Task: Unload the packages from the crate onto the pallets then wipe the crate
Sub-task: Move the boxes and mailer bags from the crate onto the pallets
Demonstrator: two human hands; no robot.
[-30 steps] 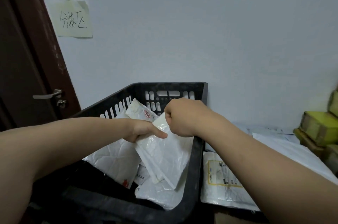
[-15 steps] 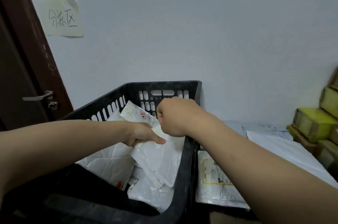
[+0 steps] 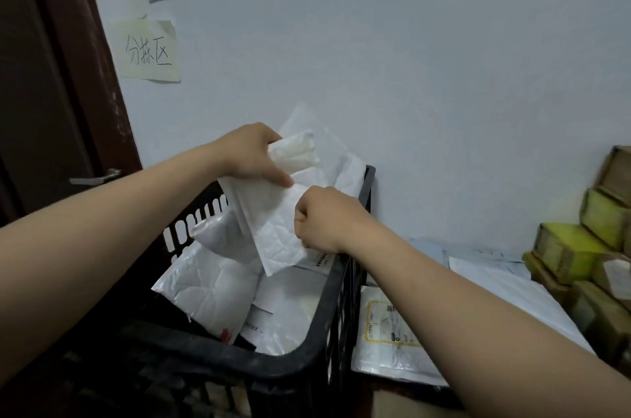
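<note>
Item one, as we logged it: the black crate (image 3: pixel 342 315), plastic with slotted walls, part filled with white packages.

Item two: the bubble mailer (image 3: pixel 273 233), white with a quilted, creased face. We found it lifted above the crate's inside, near the right wall. Its long axis ran on a slant, the upper end toward the crate's far left and the lower corner pointing down into the crate.

Item three: the left hand (image 3: pixel 251 154), above the crate's far rim. Its fingers were curled round a small cream packet (image 3: pixel 296 154) and its thumb lay on the mailer's upper edge. A thin white bag (image 3: pixel 336 161) rose behind them.

Item four: the right hand (image 3: pixel 324 219), a closed fist clamped on the mailer's right edge, just inside the crate's right wall. The two hands were close together but not touching.

Item five: a flat white mailer (image 3: pixel 211 284) and a grey-white pouch (image 3: pixel 218 229), both inside the crate on its left.

Item six: a labelled white package (image 3: pixel 386 329), lying just outside the crate's right wall.

Item seven: taped cardboard boxes (image 3: pixel 573 247), stacked well to the right of the crate.
</note>
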